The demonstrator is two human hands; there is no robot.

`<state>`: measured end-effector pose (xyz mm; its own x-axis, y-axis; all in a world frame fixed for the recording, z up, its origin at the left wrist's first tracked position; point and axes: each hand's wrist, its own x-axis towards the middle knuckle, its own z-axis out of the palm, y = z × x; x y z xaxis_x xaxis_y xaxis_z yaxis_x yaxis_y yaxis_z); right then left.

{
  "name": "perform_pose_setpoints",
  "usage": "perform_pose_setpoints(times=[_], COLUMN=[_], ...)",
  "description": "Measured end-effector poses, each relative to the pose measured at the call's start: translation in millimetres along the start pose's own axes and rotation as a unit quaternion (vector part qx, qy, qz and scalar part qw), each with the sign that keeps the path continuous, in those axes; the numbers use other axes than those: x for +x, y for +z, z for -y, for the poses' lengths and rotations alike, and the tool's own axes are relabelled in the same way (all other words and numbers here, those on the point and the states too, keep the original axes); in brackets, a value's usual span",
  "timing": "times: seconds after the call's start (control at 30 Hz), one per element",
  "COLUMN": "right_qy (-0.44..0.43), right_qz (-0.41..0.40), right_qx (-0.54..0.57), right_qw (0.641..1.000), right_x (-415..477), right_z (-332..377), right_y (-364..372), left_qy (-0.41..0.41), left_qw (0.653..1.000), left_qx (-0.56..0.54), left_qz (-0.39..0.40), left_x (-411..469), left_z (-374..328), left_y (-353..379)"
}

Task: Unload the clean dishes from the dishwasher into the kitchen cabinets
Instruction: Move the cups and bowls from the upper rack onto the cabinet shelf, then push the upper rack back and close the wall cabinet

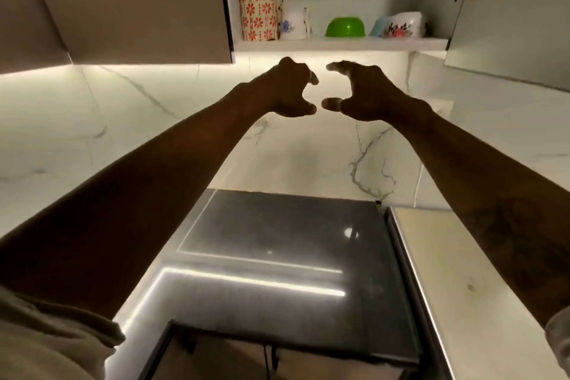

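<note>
Both my arms reach up toward the open upper cabinet. My left hand [290,89] and my right hand [364,92] hover side by side just below the cabinet shelf [339,45], thumbs nearly meeting, fingers loosely curved, holding nothing. On the shelf stand a tall mug with orange flowers [258,13], a white mug with a blue flower [294,23], an upturned green bowl [345,27] and a white floral bowl [402,25] leaning at the right.
The cabinet's door [509,15] stands open at the right, hinge showing. A closed brown cabinet door [132,3] is at the left. Below lie a dark glass cooktop [277,256] set in the white marble counter [447,271] and a lit marble backsplash [154,108].
</note>
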<state>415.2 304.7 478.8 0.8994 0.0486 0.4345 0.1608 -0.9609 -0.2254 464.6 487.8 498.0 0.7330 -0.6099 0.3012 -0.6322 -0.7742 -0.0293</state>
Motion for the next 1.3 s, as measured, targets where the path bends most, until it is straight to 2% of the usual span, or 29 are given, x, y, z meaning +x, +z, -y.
perform_pose_setpoints(times=[0.27,0.43,0.67,0.83,1.07,1.17,1.3], right_qy=[0.049,0.069,0.088,0.077,0.044,0.057,0.084], right_qz=[0.123,0.181,0.22,0.249,0.286,0.309,0.325], right_qx=[0.013,0.013,0.017,0.019,0.031,0.039,0.048], right_qw=[0.991,0.981,0.971,0.965,0.957,0.949,0.941], right_x=[-123.4,-192.3,-275.8,-345.0,-460.8,-509.1,-568.1], right_z=[23.7,14.4,-7.6,-29.3,-69.4,-93.0,-132.5], right_y=[60.6,85.0,86.8,74.8,42.9,35.7,29.4], left_qy=[-0.034,-0.034,-0.038,-0.046,-0.075,-0.064,-0.047], left_qw=[0.992,0.986,0.976,0.971,0.958,0.954,0.942], left_qx=[-0.027,-0.052,-0.105,-0.098,-0.114,-0.107,-0.159], left_qz=[0.121,0.157,0.189,0.214,0.25,0.272,0.29], left_x=[-104.0,-155.5,-208.6,-252.9,-326.3,-351.8,-371.2], left_z=[-17.0,-38.2,-88.9,-155.0,-286.7,-344.1,-414.9], left_y=[84.0,122.2,148.4,167.2,178.0,185.8,201.3])
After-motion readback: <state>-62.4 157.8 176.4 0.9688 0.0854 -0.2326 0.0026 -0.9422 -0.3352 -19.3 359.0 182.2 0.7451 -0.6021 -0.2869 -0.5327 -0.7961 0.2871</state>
